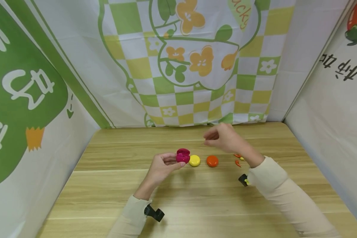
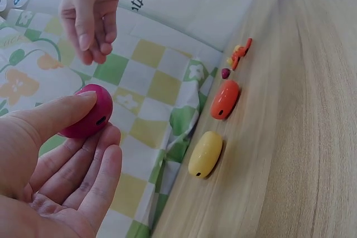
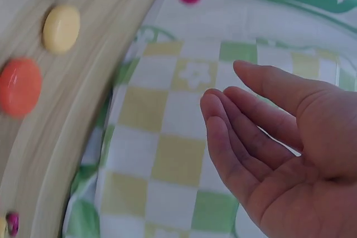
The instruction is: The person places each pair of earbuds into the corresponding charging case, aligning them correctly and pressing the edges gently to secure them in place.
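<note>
My left hand [image 1: 163, 167] holds a magenta earbud case [image 1: 183, 156] between thumb and fingers, its lid raised. A dark charging port shows on its underside in the left wrist view. My right hand [image 1: 224, 137] is in the air to the right of that case, its fingers loosely bent; in the right wrist view nothing shows between thumb and fingers. A yellow earbud case [image 1: 194, 160] and an orange earbud case [image 1: 212, 161] lie closed on the table beside the magenta one.
Small orange earbuds [image 1: 238, 163] lie on the wooden table [image 1: 196, 205] under my right forearm. A magenta earbud [image 2: 225, 73] sits near them, beside yellow bits. A checkered cloth [image 1: 184, 99] hangs behind the table, with white printed sheets on both sides.
</note>
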A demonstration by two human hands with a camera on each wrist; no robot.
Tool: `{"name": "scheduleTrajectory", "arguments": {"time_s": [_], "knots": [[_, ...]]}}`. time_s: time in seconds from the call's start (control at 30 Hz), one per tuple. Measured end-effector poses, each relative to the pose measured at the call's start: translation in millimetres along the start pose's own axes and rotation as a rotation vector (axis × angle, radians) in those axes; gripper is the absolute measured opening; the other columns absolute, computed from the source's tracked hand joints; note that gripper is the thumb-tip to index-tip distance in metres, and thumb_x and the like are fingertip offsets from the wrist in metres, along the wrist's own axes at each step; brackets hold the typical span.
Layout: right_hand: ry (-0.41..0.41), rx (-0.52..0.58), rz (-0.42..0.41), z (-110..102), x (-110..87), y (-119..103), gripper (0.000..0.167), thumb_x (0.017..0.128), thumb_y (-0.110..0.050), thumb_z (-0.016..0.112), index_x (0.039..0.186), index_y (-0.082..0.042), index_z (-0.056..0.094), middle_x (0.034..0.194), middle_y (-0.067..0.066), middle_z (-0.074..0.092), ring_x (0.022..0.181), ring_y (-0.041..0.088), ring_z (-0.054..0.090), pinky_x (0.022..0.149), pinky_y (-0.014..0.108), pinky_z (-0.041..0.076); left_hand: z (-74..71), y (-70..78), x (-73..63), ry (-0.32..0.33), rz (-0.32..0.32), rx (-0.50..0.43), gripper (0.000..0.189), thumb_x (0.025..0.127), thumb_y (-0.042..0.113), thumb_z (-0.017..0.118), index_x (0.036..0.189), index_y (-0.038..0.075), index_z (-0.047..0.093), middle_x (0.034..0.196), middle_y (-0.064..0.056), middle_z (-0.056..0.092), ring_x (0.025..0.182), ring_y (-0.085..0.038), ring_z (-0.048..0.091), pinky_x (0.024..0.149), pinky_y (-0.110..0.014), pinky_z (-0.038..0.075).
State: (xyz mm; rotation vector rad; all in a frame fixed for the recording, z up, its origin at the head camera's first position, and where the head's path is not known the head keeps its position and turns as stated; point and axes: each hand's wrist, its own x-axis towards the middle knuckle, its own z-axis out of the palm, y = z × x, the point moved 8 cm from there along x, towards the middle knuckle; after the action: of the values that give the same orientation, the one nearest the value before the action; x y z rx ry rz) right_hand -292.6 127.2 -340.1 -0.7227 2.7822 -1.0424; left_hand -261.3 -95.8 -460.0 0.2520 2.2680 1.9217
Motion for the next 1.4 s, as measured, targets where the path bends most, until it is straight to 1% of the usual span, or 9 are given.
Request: {"name": "scheduleTrajectory", "arguments": {"time_s": [0.07,0.27,0.4,0.6,0.77,0.93,1.03,1.23,1.4], "knots": [[0.008,-0.01,0.024,-9.3,-4.3,9.2,0.024,0.096,-0.014,0.079,0.117,-0.002,0.079,0.108,0.012,0.082,0.096,0.024,0.079,0.084,0.037,0.067,0.0,-0.1,0.1,0.0,-0.002,-0.001,0.034,0.088,0.014,0.087,0.118,0.002,0.076,0.115,-0.015,0.08,0.096,-0.017,0.075,0.085,-0.022,0.062],[0.014,-0.067,0.048,-29.9,-16.1,36.7,0.027,0.097,-0.016,0.077,0.119,-0.001,0.078,0.111,0.014,0.081,0.099,0.027,0.078,0.087,0.041,0.066,0.6,0.8,-0.2,-0.01,0.008,-0.005,0.034,0.089,0.015,0.087,0.118,0.001,0.076,0.115,-0.016,0.08,0.096,-0.017,0.075,0.085,-0.021,0.062],[-0.003,-0.07,0.053,-37.4,-22.9,54.5,0.031,0.097,-0.015,0.078,0.123,0.002,0.075,0.115,0.017,0.08,0.103,0.03,0.077,0.088,0.043,0.065,0.5,0.6,-0.3,-0.012,0.006,-0.005,0.034,0.088,0.015,0.088,0.117,0.002,0.077,0.115,-0.016,0.08,0.095,-0.017,0.075,0.085,-0.021,0.062],[-0.012,-0.073,0.044,-43.2,-28.0,79.9,0.036,0.095,-0.012,0.079,0.125,0.006,0.073,0.117,0.022,0.078,0.105,0.035,0.077,0.089,0.043,0.065,0.8,-0.3,-0.2,-0.013,0.0,-0.001,0.035,0.088,0.016,0.088,0.117,0.002,0.077,0.115,-0.015,0.08,0.096,-0.017,0.075,0.085,-0.021,0.062],[-0.015,-0.093,0.07,-43.2,-30.7,99.9,0.037,0.095,-0.015,0.08,0.126,0.005,0.073,0.119,0.022,0.078,0.107,0.036,0.076,0.092,0.045,0.064,1.0,-1.3,0.4,-0.014,-0.001,-0.002,0.035,0.088,0.016,0.088,0.117,0.002,0.076,0.115,-0.015,0.08,0.096,-0.016,0.075,0.086,-0.021,0.062],[-0.02,-0.095,0.084,-39.5,-33.3,115.9,0.038,0.097,-0.013,0.078,0.127,0.01,0.07,0.12,0.027,0.076,0.108,0.04,0.074,0.093,0.048,0.063,1.6,-0.9,1.1,-0.018,0.007,-0.005,0.034,0.088,0.014,0.088,0.117,0.001,0.076,0.115,-0.016,0.08,0.095,-0.015,0.075,0.085,-0.022,0.063],[-0.005,-0.105,0.088,-36.8,-34.2,126.3,0.041,0.096,-0.012,0.078,0.129,0.012,0.068,0.12,0.028,0.075,0.107,0.04,0.074,0.092,0.048,0.063,1.6,-1.4,1.1,-0.019,0.01,-0.007,0.034,0.088,0.014,0.088,0.117,0.001,0.076,0.115,-0.016,0.08,0.095,-0.016,0.076,0.085,-0.022,0.063],[0.033,-0.146,0.076,-27.6,-33.6,147.6,0.038,0.094,-0.009,0.079,0.123,0.014,0.07,0.114,0.029,0.076,0.1,0.038,0.075,0.089,0.049,0.064,1.7,-3.1,1.1,-0.018,0.01,-0.002,0.034,0.088,0.015,0.088,0.117,0.001,0.077,0.114,-0.016,0.08,0.097,-0.018,0.076,0.086,-0.022,0.063],[0.056,-0.216,0.077,-19.0,-33.8,159.9,0.035,0.091,-0.009,0.08,0.117,0.013,0.072,0.106,0.027,0.077,0.097,0.037,0.074,0.087,0.052,0.063,1.6,-3.9,2.0,-0.015,0.007,-0.005,0.034,0.088,0.015,0.088,0.117,0.001,0.077,0.114,-0.016,0.08,0.097,-0.019,0.076,0.086,-0.022,0.063]]}}
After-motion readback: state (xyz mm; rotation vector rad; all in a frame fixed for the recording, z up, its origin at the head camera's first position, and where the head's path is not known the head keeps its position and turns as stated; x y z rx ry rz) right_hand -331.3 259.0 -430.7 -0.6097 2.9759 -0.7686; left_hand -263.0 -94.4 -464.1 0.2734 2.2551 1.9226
